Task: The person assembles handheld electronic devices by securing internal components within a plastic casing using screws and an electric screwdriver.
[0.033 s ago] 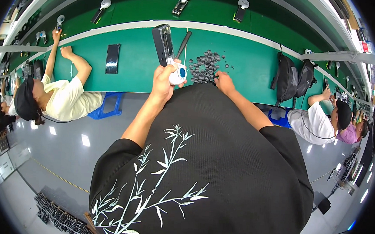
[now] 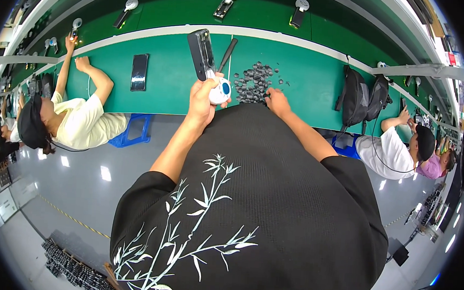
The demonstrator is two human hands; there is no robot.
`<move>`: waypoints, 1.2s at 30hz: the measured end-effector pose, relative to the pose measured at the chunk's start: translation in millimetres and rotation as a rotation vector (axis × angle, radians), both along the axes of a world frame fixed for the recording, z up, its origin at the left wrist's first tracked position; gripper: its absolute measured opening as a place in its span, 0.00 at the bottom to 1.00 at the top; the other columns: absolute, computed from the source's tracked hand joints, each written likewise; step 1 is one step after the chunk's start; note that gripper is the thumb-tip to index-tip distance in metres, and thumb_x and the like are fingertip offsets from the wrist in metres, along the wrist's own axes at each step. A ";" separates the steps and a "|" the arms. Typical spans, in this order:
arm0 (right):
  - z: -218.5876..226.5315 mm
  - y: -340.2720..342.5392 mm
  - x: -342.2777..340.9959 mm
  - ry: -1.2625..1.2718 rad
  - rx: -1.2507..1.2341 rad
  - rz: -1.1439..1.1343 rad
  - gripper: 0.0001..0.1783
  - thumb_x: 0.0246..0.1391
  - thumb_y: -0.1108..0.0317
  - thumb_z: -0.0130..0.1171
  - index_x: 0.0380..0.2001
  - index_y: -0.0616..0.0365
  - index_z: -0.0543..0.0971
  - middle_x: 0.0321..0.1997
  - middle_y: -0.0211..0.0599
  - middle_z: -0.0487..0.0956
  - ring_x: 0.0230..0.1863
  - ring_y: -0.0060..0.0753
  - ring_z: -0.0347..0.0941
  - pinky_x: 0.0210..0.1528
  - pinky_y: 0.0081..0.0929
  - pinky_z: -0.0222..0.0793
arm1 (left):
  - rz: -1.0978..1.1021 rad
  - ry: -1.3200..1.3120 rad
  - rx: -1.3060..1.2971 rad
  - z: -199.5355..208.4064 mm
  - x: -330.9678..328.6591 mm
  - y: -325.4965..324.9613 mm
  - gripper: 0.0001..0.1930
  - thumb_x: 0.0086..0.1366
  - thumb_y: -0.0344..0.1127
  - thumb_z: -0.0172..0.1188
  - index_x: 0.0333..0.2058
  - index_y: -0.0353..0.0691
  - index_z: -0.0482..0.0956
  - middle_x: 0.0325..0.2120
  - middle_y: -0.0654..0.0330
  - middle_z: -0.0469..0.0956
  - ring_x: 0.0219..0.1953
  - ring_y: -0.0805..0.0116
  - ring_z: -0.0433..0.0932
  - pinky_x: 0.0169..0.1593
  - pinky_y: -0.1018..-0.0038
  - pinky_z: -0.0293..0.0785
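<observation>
My left hand is closed around the white round head of a handheld device. A blue disc shows on that head, and the black, box-like body points up and away with its inner side exposed. Just beyond it lies a slim black-handled tool, its lower end hidden behind the device. To the right is a loose pile of small dark caps. At the pile's right edge my right hand has its fingers curled and pressed together against the parts; whatever they hold is hidden.
A dark phone-like slab rests on the green table. Two black bags stand at right. Similar devices lie on the green strip beyond a white rail. People sit on both sides, one with an arm on the table.
</observation>
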State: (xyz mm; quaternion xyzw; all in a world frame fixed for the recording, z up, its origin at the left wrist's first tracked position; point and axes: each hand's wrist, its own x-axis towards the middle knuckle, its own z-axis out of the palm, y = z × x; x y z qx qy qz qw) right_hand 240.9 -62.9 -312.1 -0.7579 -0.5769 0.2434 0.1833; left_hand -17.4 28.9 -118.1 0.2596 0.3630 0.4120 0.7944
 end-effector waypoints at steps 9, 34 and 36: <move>26.0 16.6 -10.1 0.094 -0.146 0.039 0.11 0.47 0.71 0.53 0.36 0.58 0.76 0.28 0.39 0.77 0.26 0.43 0.72 0.33 0.36 0.70 | 0.017 -0.005 -0.130 8.2 8.3 -0.3 0.16 0.65 0.42 0.51 0.41 0.32 0.69 0.28 0.52 0.75 0.20 0.64 0.75 0.20 0.75 0.69; 244.8 65.7 -87.0 1.322 -0.154 -0.017 0.08 0.50 0.76 0.59 0.35 0.66 0.79 0.31 0.38 0.79 0.28 0.21 0.73 0.32 0.13 0.70 | -0.033 0.174 0.090 10.2 8.1 6.2 0.22 0.67 0.37 0.47 0.57 0.35 0.60 0.38 0.53 0.73 0.29 0.68 0.76 0.26 0.76 0.76; 240.5 64.4 -88.4 1.315 -0.153 0.004 0.07 0.50 0.76 0.60 0.35 0.65 0.79 0.31 0.38 0.79 0.27 0.20 0.72 0.31 0.13 0.69 | -0.050 0.182 0.112 9.0 7.5 5.4 0.23 0.67 0.37 0.47 0.58 0.36 0.59 0.38 0.53 0.73 0.29 0.69 0.76 0.27 0.75 0.77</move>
